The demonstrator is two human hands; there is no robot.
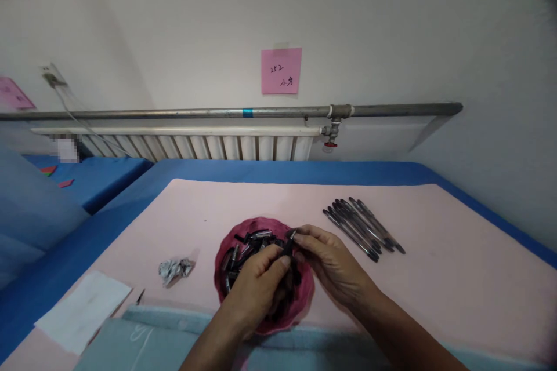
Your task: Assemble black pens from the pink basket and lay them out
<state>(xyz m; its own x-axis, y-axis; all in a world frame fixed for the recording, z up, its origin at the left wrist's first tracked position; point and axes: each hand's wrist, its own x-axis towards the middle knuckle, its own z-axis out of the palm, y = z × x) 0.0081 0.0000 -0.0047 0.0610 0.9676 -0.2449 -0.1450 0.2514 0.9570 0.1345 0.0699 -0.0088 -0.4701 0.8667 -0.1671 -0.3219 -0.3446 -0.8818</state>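
Observation:
My left hand (263, 278) and my right hand (328, 255) meet above the right side of a dark pink bowl (220, 237) with a wavy rim. Between them they pinch a small black pen part (288, 245) with a lighter, pointed end; the fingers of both are closed on it. Inside the bowl lie many short black and clear pen parts (246, 252), partly hidden by my left hand. To the right of my right hand, a fanned group of several clear-barrelled pens (359, 226) with dark ends rests on the pink table covering.
Left of the bowl are a crumpled grey wad (174, 269), a white sheet (85, 307) and a small dark pointed piece (140, 297). Light blue cloth (165, 330) lies along the near edge. A radiator (230, 145) and a pipe (191, 113) run behind the table.

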